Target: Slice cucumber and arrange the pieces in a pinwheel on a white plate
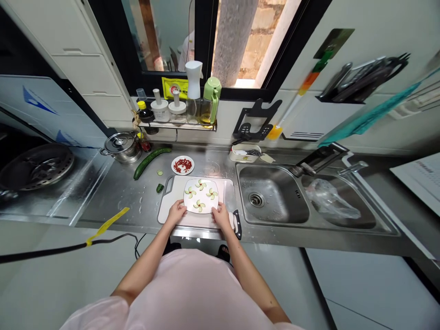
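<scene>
A white square plate (201, 195) lies over the pale cutting board (168, 204), bearing several flower shapes of cucumber slices with red centres. My left hand (176, 212) pinches the plate's lower left corner, and my right hand (220, 216) pinches its lower right corner. Beside my right hand is a knife with a black handle (237, 224), its blade mostly hidden. Behind the board, a small round plate (183, 165) holds chopped red pieces. A long cucumber (151, 162) rests to the left, with a cut end piece (160, 188) and a slice (160, 173) near it.
A lidded steel pot (123, 147) stands at the back left. A double sink (275, 195) is on the right, with a plastic bag (332, 199) in its far basin. Bottles and jars fill a wall shelf (177, 125); a pan (36, 166) sits far left.
</scene>
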Demonstrator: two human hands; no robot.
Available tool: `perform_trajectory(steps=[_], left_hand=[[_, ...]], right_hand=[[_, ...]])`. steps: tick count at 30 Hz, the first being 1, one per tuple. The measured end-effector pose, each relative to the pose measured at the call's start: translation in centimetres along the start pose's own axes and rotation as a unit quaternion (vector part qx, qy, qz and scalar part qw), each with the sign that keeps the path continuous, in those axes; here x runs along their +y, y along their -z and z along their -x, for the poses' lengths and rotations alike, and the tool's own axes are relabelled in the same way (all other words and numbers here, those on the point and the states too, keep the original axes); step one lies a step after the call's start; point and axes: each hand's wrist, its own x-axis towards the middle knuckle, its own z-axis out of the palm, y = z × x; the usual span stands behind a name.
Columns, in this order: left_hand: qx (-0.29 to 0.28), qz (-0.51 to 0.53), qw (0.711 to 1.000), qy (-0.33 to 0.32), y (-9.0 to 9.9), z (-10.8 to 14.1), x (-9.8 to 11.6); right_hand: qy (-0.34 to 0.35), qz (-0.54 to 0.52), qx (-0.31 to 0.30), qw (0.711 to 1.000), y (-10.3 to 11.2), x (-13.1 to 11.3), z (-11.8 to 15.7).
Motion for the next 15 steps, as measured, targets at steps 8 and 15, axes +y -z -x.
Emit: perform_trajectory(steps=[8,15], left_hand=[[-0.008,0.042,0.999,0.026,-0.7,-0.23,-0.02],[-0.011,0.047,0.999,0.024,-1.09,-0.59,-0.1]], right_hand=[[-0.013,-0.029,-0.003,1.0,-0.31,-0.07,-0.28],[-0.015,-0.047,0.0,0.999,-0.18,0.19,-0.55]])
